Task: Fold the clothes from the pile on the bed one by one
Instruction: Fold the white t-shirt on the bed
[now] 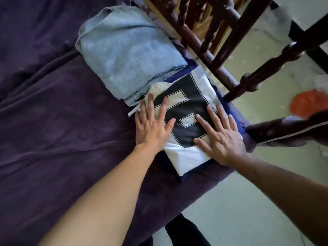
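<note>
A folded white shirt with a big black block print [186,157] lies at the corner of the bed, on top of a dark blue garment [229,103] whose edges show around it. My left hand [153,126] presses flat on the shirt's left edge, fingers spread. On the shirt's right side rests my right hand [221,135], also flat with straight fingers. A folded light blue garment [127,50] sits just beyond the shirt, touching its far edge. No unfolded pile is in view.
The bed is covered with a dark purple sheet [53,112] stretching to the left. A dark carved wooden bed frame [221,55] runs along the right of the clothes. Beyond it is pale floor with an orange object [308,103].
</note>
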Demonstrator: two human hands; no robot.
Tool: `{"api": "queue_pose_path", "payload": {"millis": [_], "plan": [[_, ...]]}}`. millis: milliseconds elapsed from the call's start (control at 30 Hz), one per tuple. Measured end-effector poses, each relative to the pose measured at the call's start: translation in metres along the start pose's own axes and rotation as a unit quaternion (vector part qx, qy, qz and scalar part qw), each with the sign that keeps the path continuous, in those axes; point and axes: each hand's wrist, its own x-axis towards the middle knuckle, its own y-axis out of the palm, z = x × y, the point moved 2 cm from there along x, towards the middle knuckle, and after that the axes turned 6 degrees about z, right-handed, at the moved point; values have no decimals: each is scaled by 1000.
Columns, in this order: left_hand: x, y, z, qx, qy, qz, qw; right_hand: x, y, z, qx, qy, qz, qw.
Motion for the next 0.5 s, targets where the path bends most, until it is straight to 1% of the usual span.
{"api": "queue_pose_path", "payload": {"millis": [67,167,233,300,367,433,500], "plan": [[2,-2,-2,4,4,28,1000,1,0,0,6,8,11,1000],[-13,-18,-1,-7,10,73,997,-6,-9,5,-5,23,52,998],[-36,-36,4,-11,-4,69,998,-9,-26,12,-20,31,69,997],[-76,-53,13,-40,-38,75,996,-15,-45,25,-50,36,89,994],[-128,-61,27,-76,-67,113,988,-30,-61,44,-63,42,87,993],[-186,-64,45,-90,-89,145,981,-52,-69,71,-46,35,77,995],[-245,-63,67,-110,-120,157,974,-81,-70,106,-14,0,86,996]]}}
